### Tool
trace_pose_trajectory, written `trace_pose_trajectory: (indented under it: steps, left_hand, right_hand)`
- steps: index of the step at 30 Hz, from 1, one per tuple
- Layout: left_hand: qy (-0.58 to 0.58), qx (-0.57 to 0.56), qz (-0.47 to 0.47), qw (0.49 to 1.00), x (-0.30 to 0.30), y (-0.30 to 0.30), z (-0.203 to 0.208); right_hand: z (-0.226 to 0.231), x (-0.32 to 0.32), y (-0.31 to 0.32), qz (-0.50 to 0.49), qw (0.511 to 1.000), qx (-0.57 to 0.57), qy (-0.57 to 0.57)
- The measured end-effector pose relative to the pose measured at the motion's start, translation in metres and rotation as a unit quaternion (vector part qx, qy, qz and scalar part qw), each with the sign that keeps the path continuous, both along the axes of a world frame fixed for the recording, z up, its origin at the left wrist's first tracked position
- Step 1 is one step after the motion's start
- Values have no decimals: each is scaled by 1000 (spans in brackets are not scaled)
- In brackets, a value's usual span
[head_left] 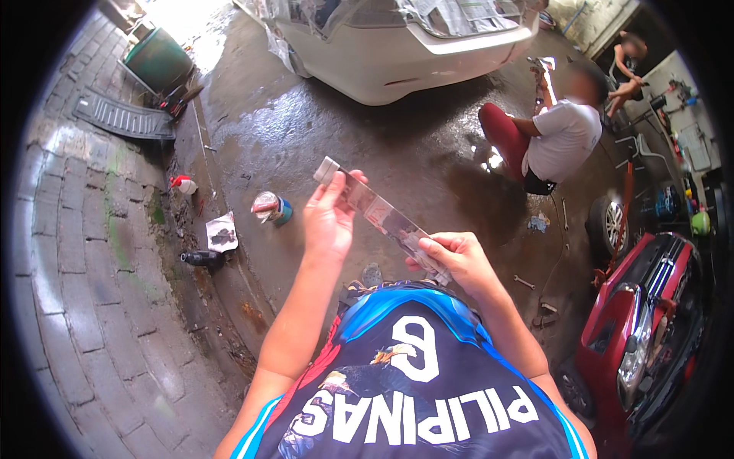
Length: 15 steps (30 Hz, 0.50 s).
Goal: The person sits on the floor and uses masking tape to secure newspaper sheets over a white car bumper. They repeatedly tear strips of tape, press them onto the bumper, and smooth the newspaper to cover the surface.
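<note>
A long, narrow strip of folded newspaper (pixel 384 217) with printed pictures stretches slantwise in front of my chest. My left hand (pixel 329 216) pinches it near its upper left end, thumb on top. At the lower right end, my right hand (pixel 461 260) grips it between thumb and fingers. The strip looks flat and fairly taut between the two hands. Beyond my left forearm, an open-topped can (pixel 281 209) with a blue side stands on the wet floor. Ahead is the white car (pixel 382 65), with newspaper (pixel 462 15) and clear plastic over its rear window.
At right a person in a white shirt (pixel 564 131) squats beside the car; another sits farther back. A red car front (pixel 608 325), a wheel (pixel 608 222) and a wrench (pixel 524 282) lie right. Along the block wall (pixel 84 252) are a black bottle (pixel 202 259) and green drum (pixel 157 61).
</note>
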State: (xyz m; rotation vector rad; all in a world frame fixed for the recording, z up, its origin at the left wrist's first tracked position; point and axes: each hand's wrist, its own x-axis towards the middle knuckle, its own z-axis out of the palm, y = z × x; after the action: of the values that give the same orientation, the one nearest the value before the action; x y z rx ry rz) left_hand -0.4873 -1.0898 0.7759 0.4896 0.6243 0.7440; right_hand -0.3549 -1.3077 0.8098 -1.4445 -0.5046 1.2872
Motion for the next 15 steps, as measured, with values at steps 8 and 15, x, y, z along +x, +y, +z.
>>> trace_pose_trajectory:
  steps: [8, 15]
  left_hand:
    - [225, 723, -72, 649, -7, -11, 24]
    - [249, 530, -262, 767, 13, -50, 26]
  right_hand:
    - [29, 25, -23, 132, 938, -144, -285]
    - [48, 44, -26, -182, 965, 71, -176]
